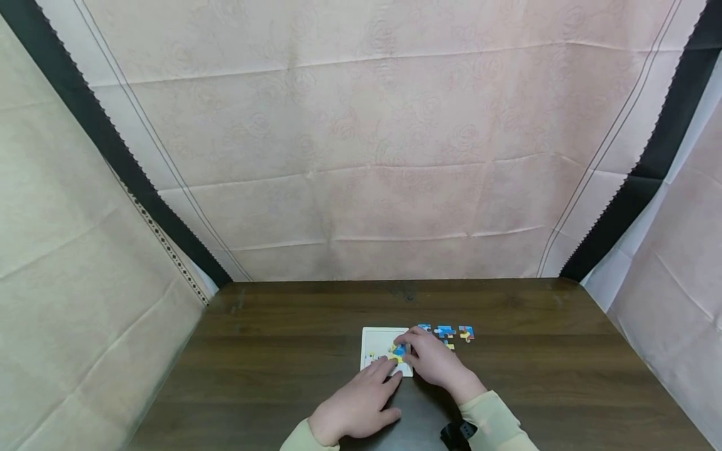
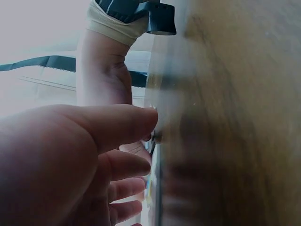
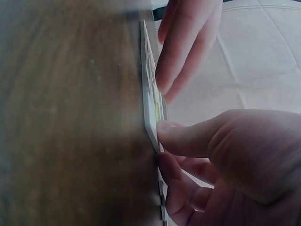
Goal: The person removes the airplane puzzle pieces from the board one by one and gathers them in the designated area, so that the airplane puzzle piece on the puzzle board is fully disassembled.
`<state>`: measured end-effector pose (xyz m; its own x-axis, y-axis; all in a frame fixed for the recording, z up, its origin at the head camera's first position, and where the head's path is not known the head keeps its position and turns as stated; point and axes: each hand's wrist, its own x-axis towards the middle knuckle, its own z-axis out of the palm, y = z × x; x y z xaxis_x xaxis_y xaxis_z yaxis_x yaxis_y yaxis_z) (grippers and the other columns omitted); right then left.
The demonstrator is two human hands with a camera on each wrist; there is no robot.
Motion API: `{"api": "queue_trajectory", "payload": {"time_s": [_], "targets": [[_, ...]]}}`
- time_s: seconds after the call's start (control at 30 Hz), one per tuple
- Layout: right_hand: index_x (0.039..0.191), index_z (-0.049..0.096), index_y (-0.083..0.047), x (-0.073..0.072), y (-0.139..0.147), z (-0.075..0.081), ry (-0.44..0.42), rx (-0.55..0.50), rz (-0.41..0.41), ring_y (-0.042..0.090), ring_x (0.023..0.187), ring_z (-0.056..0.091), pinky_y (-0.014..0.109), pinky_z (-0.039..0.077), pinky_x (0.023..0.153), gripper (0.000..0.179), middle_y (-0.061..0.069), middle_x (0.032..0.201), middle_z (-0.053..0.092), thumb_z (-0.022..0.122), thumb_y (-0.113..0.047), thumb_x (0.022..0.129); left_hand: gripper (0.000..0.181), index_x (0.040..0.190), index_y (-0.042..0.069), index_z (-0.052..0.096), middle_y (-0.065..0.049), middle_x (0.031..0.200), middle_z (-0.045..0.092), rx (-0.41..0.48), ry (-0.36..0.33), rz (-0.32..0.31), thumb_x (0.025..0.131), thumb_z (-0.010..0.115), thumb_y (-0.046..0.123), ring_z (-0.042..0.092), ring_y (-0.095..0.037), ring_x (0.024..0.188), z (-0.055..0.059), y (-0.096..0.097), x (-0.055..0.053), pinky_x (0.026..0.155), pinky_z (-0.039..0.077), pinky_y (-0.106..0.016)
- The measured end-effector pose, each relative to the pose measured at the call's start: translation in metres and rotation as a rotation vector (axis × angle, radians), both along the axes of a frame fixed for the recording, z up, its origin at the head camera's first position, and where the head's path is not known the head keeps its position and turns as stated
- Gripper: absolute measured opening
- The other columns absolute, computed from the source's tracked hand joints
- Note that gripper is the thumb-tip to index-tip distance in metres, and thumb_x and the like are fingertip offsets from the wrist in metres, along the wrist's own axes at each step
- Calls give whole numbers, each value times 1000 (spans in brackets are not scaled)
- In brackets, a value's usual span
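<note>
A small white puzzle board (image 1: 375,338) lies on the table, with a few yellow and blue pieces in its lower part. My left hand (image 1: 361,401) rests its extended fingertips on the board's near edge; in the left wrist view its thumb (image 2: 127,123) stands apart from the other fingers. From the right, my right hand (image 1: 437,358) reaches over the board, index finger and thumb bent around a blue and yellow puzzle piece (image 1: 400,351) at the board's surface. The right wrist view shows the right thumb (image 3: 183,139) on the board's edge, other fingers curled beside it.
Several loose puzzle pieces (image 1: 444,331) lie on the brown wooden table (image 1: 271,351) just right of the board, behind the right hand. A dark wrist camera (image 1: 459,432) sits at the right sleeve. Pale cloth curtains (image 1: 366,156) hang behind and beside the table.
</note>
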<state>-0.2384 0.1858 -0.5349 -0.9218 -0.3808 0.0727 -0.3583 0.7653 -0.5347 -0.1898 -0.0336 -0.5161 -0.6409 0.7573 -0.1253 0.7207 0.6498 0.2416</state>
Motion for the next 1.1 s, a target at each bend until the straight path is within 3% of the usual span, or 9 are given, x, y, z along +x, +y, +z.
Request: {"api": "queue_trajectory", "payload": {"time_s": [0.23,0.47,0.77,1.1], "targets": [[124,77,-10,-1,0,1,3,-5,10,14,82,56,39,54,75,27,3,113,66,77,-4,98,63,158,8,53,-6,164,41,2,20,-59,108,60,45,39,-19,150,-4,2,-3,121,38,-37],[125,77,-9,2,-3,3,2,3,12,22,94,63,49,58,85,30,8,119,66,77,-1,96,66,163,8,46,-6,172,32,3,-56,-47,109,60,44,30,-26,159,-5,0,-3,123,36,-41],[126,77,-10,3,-2,-1,27,33,-5,35,110,64,58,55,95,31,11,123,65,79,-4,96,70,165,9,41,-3,176,24,-32,-85,-42,109,59,46,24,-29,161,-4,1,-1,123,35,-45],[125,77,-11,1,-3,-1,12,26,11,34,110,63,56,56,95,30,9,121,65,78,-2,96,69,165,11,42,-1,176,23,-19,-97,-30,109,60,47,24,-28,161,-3,0,-2,122,36,-49]]}}
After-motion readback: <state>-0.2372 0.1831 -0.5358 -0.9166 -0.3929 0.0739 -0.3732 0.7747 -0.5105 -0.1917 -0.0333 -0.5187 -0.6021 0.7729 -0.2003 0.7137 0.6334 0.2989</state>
